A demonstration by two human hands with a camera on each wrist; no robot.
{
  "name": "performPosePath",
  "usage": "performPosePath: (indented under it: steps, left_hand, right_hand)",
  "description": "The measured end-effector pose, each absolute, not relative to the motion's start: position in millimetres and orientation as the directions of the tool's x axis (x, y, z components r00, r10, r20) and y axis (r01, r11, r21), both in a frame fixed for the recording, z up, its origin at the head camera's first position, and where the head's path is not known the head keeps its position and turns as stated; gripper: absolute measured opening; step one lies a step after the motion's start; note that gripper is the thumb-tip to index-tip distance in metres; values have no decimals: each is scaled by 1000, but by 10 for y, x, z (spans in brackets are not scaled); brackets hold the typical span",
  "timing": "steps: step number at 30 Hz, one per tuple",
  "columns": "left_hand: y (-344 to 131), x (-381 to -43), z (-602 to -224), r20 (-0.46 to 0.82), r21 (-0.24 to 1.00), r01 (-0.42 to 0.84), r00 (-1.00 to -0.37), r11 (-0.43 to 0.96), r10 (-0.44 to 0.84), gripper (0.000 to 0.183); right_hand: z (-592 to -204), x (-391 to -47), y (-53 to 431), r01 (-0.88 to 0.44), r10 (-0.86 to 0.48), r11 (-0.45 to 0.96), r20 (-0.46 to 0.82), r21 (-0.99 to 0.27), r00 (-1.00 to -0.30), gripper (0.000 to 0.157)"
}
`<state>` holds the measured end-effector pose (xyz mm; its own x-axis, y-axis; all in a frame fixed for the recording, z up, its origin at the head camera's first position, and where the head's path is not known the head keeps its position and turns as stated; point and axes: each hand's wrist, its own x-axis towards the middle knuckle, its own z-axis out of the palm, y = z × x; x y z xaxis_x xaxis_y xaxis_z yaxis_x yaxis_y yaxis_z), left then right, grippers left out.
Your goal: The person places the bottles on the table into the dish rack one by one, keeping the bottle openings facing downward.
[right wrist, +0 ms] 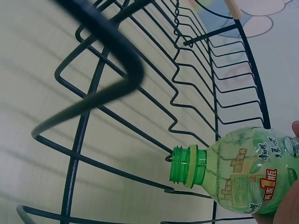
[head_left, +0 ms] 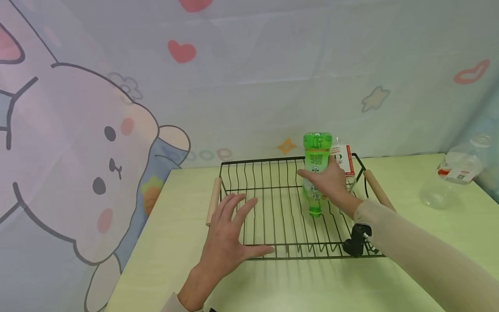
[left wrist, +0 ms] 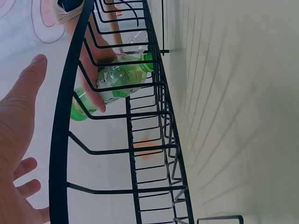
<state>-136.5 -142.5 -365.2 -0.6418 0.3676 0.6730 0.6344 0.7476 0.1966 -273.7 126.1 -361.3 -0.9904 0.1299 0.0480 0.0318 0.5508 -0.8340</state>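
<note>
In the head view my right hand [head_left: 329, 180] grips an empty green plastic bottle [head_left: 316, 154], thumb on one side, fingers mostly hidden behind it. The bottle is upside down inside a black wire dish rack [head_left: 269, 208], its uncapped green neck [right wrist: 187, 165] pointing at the rack's wires in the right wrist view. Just behind that hand stands a clear bottle [head_left: 341, 160] with a white and red label, partly hidden. My left hand [head_left: 226, 238] is spread over the rack's front left corner and holds nothing; in the left wrist view its fingers lie outside the rack's front rail.
Wooden handles [head_left: 214, 201] form the rack's two ends. A large clear plastic bottle [head_left: 454, 173] stands on the pale green table [head_left: 156, 260] to the right. Behind the table hangs a cartoon-printed cloth [head_left: 253, 86]. A black wrist camera [head_left: 356, 240] sits under the right sleeve.
</note>
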Motion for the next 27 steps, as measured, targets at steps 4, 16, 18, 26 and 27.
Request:
performPosePath:
  steps: [4, 16, 18, 26, 27]
  left_hand:
    - [-1429, -1363, -3659, 670, 200, 633, -645, 748, 367, 101]
    - [-1424, -1365, -3695, 660, 205, 639, -649, 741, 378, 99]
    - [-1421, -1357, -3701, 654, 210, 636, -655, 742, 377, 99]
    - [-1416, -1338, -3733, 640, 223, 624, -673, 749, 371, 99]
    - [-1415, -1336, -3740, 640, 223, 623, -674, 749, 370, 99]
  right_hand:
    - [-3601, -2755, 1237, 11, 126, 582, 77, -813, -989, 88]
    - [-3609, -2765, 1195, -13, 67, 655, 76, -756, -995, 96]
    - [-3612, -2766, 1191, -14, 61, 660, 72, -751, -996, 96]
    - [-3639, -2780, 1193, -12, 48, 659, 58, -752, -997, 95]
    - [-3640, -2782, 1191, -12, 45, 657, 55, -753, -997, 94]
